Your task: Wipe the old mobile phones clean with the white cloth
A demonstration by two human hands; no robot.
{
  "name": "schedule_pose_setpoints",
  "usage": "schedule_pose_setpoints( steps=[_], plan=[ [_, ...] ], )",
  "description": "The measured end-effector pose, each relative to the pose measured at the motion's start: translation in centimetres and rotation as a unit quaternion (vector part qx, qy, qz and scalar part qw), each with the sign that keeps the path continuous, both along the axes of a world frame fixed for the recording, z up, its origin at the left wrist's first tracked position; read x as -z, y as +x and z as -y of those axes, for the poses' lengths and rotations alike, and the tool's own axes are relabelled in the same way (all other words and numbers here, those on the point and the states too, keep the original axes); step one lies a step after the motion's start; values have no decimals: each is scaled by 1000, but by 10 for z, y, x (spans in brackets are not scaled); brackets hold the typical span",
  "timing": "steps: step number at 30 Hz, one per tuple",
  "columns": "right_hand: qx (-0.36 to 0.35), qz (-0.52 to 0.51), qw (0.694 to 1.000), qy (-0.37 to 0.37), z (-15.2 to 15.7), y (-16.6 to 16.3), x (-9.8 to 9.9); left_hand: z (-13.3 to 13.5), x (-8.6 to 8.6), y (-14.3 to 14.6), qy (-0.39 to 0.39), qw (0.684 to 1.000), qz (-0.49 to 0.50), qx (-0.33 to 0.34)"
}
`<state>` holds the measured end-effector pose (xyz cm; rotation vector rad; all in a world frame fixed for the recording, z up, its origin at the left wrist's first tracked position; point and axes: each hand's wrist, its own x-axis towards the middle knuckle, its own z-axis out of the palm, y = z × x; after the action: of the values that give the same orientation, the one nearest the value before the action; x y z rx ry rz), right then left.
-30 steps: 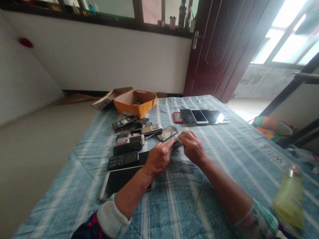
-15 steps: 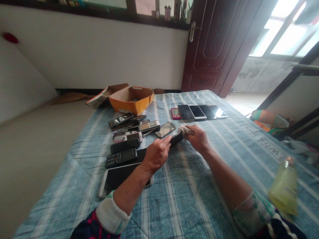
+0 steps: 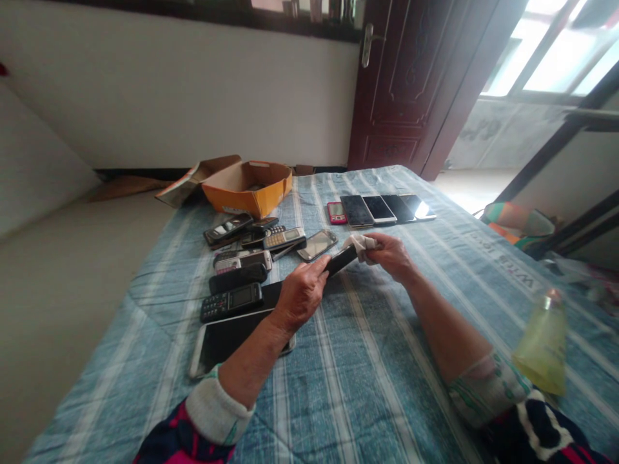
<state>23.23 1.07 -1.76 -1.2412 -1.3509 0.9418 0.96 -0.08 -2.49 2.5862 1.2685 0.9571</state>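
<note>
Near the middle of the cloth, my left hand [image 3: 302,290] is closed around one end of a dark mobile phone [image 3: 341,259], which tilts up toward the right. A whitish crumpled cloth [image 3: 358,245] covers the phone's far end, pinched in my right hand [image 3: 393,256]. Just beyond the held phone lies a silver-edged smartphone [image 3: 317,245]. Left of my left hand, several older phones are heaped, among them a black keypad phone [image 3: 232,301] and a grey keypad phone [image 3: 284,238]. A large white-framed smartphone [image 3: 227,341] lies partly under my left forearm.
An open orange cardboard box [image 3: 251,193] stands at the far left. Several smartphones lie in a row with a small pink phone [image 3: 336,213] at the back right. A yellow translucent bottle-shaped thing [image 3: 544,348] is at the right on the striped blue cloth [image 3: 367,399].
The view has shifted slightly. My right hand has moved a little to the right with the cloth, baring more of the phone's edge. My left hand keeps its hold.
</note>
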Motion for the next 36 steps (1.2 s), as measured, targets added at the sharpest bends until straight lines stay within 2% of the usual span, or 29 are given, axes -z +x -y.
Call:
schedule_pose_setpoints(
  steps=[3,6,10,16,19,22,28,36],
  plan=[
    [-9,-5,1000,11,1,7,-9,1,1,3,-28,999,34,14],
    [12,63,994,84,4,10,-21,0,3,6,-49,997,58,26],
    [3,173,968,185,10,4,-37,-1,2,8,-54,995,80,27],
    [-14,274,930,246,20,-14,-54,2,-12,6,-68,995,68,7],
    [-27,317,908,271,21,-21,-58,2,-16,6,-48,996,72,2],
    [-43,344,897,273,20,-26,-61,3,-18,7,-19,998,50,-14],
    [-86,333,899,270,15,-30,-63,6,-26,8,15,998,-4,-60],
    [-43,339,907,246,7,-28,-54,7,-36,10,-48,998,10,-39]
  ],
)
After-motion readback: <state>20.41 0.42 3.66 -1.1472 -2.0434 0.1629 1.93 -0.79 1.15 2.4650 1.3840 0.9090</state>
